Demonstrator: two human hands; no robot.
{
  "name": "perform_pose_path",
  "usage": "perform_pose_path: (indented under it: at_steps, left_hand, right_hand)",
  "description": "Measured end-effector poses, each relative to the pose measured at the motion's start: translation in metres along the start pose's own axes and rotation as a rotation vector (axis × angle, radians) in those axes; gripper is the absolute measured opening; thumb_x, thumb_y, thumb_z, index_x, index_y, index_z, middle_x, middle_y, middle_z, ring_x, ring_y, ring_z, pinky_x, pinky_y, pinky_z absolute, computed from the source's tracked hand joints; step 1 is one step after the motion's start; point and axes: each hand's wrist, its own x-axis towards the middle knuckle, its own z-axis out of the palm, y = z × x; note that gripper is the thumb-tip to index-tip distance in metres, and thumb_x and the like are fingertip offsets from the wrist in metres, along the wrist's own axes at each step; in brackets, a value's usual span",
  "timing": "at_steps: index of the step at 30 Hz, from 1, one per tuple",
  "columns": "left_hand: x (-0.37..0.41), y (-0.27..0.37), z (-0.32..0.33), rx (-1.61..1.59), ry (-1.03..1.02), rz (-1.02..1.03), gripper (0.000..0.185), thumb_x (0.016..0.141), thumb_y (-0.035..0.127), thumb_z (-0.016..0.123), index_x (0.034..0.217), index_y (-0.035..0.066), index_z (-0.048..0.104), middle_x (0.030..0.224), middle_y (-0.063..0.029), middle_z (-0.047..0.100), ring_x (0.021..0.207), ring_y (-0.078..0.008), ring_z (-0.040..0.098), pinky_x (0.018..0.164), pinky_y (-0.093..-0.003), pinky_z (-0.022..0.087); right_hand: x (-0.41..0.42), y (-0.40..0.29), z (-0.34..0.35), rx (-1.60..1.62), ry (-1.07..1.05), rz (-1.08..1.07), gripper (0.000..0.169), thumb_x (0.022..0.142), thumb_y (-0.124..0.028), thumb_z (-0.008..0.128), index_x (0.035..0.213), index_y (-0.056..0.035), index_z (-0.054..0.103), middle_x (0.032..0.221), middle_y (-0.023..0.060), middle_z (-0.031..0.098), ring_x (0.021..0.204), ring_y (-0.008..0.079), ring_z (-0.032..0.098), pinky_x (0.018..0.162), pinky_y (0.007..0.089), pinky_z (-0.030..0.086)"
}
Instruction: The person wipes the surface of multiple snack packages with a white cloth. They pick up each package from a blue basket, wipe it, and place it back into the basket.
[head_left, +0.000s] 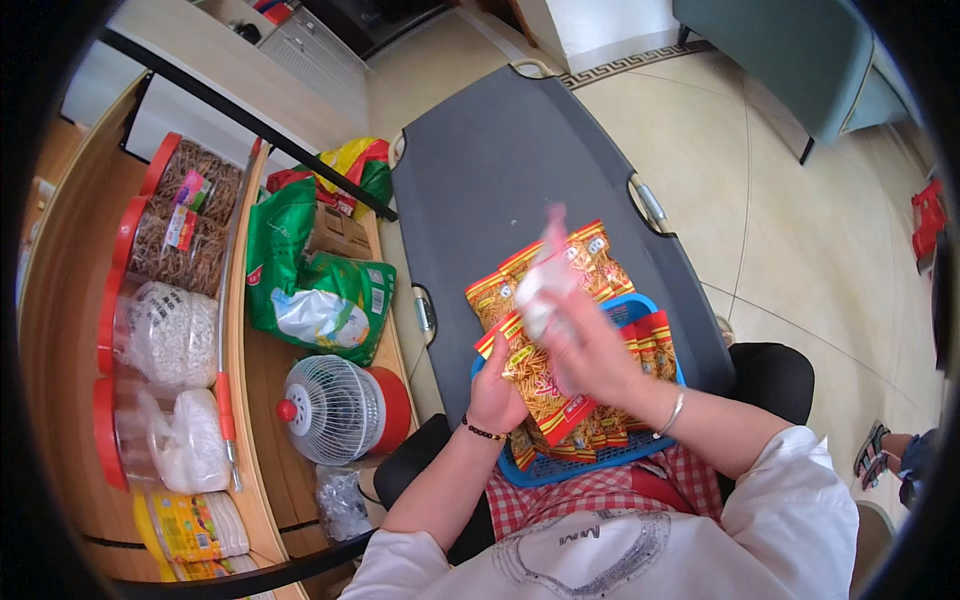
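Note:
My left hand (497, 397) grips the left edge of a red and gold snack packet (544, 382) of stick-shaped food, tilted over the basket. My right hand (589, 345) holds a whitish, pink-edged cloth (546, 289) against or just above that packet; motion blurs it. Beneath lies a blue plastic basket (637, 304) on my lap at the cot's near end, holding several similar packets (656, 345). More packets (600, 262) lie on the grey folding cot (510, 157) just beyond the basket.
At the left, a wooden shelf (240, 337) holds red-lidded jars (184, 247), green bags (330, 300) and a small fan (337, 409). A teal sofa (780, 60) stands at the upper right. A person's sandalled foot (874, 454) shows at the right edge.

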Motion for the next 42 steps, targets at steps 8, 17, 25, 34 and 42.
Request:
perform_pose_path:
  at_steps: [8,17,25,34,42]
  left_hand:
    - [0.004,0.008,-0.055,-0.394,-0.321,-0.13,0.057,0.099,0.051,0.03,0.132,0.006,0.042,0.129,-0.0156,0.052,0.118,-0.0291,0.052,0.101,-0.0433,0.04]
    - [-0.003,0.052,-0.027,-0.127,0.016,0.184,0.062,0.099,0.049,0.026,0.139,0.002,0.036,0.141,-0.0166,0.042,0.129,-0.033,0.041,0.108,-0.0492,0.03]
    - [-0.01,0.06,-0.024,-0.053,-0.012,0.256,0.06,0.1,0.048,0.026,0.14,0.003,0.034,0.142,-0.0155,0.041,0.129,-0.0326,0.041,0.108,-0.0496,0.032]
    - [-0.001,0.037,-0.05,-0.241,-0.058,-0.001,0.062,0.098,0.051,0.029,0.138,0.004,0.038,0.141,-0.0153,0.043,0.128,-0.0316,0.042,0.109,-0.0479,0.029]
    - [-0.009,0.05,-0.029,-0.319,-0.052,0.031,0.062,0.099,0.05,0.024,0.143,0.006,0.03,0.147,-0.0149,0.035,0.135,-0.0335,0.033,0.111,-0.0518,0.024]
  right_hand:
    - [-0.048,0.006,0.02,-0.504,-0.3,-0.494,0.035,0.078,-0.016,0.06,0.112,-0.0065,0.059,0.134,0.0122,0.048,0.132,0.0299,0.037,0.105,0.0485,0.03]
    - [-0.057,0.024,0.009,-0.582,-0.513,-0.599,0.026,0.077,-0.015,0.056,0.101,-0.0077,0.066,0.125,0.0073,0.055,0.117,0.027,0.049,0.096,0.045,0.038]
    - [0.008,0.032,-0.017,-0.127,0.142,0.156,0.018,0.089,-0.008,0.051,0.102,-0.0016,0.062,0.092,0.019,0.062,0.087,0.0352,0.06,0.077,0.0408,0.048]
    - [-0.04,0.002,0.008,-0.386,-0.316,-0.74,0.036,0.068,-0.007,0.066,0.103,-0.006,0.059,0.11,0.0122,0.055,0.101,0.0293,0.055,0.082,0.0402,0.046]
    - [-0.003,0.032,-0.013,-0.485,0.018,-0.307,0.022,0.075,-0.006,0.066,0.096,-0.0056,0.059,0.106,0.0166,0.056,0.096,0.0344,0.056,0.082,0.0419,0.047]
